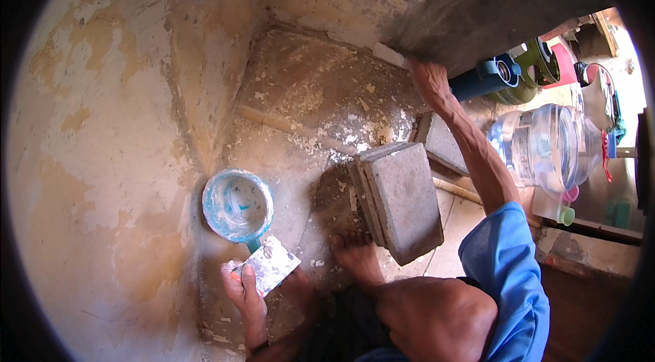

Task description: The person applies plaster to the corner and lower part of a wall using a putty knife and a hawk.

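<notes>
My left hand grips a flat, putty-smeared white plate with a bit of orange showing, just below a blue tub coated inside with white putty. My right hand reaches up to the foot of the dark wall, closed on a flat white scraper held against it. Below my right arm, stacked grey concrete slabs rest on the flake-strewn floor, with another slab behind them. My bare foot is beside the stack.
A plastered wall rises on the left and meets the back wall in a corner. On the right are a blue cylinder, a green container, a large clear water jug and small coloured cups.
</notes>
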Available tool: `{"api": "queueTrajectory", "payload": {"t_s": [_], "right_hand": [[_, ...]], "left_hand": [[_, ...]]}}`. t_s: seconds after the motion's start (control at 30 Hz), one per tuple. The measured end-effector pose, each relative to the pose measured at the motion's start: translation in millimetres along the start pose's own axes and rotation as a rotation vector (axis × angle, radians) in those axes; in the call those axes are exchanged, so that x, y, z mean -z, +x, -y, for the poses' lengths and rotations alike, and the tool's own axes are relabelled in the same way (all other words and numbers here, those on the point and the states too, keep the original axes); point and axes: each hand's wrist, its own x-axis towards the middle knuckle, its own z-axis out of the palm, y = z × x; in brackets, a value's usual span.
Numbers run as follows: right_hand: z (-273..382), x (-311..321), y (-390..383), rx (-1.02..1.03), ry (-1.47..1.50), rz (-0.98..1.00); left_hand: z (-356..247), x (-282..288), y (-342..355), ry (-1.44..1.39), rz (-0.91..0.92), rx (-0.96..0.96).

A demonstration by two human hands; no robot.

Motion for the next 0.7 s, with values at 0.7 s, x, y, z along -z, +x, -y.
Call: {"api": "queueTrajectory", "payload": {"t_s": [0.7], "right_hand": [[-3, 3, 0, -0.075, -0.018, -0.008]], "left_hand": [[-8, -5, -4, -0.032, 0.007, -0.028]]}}
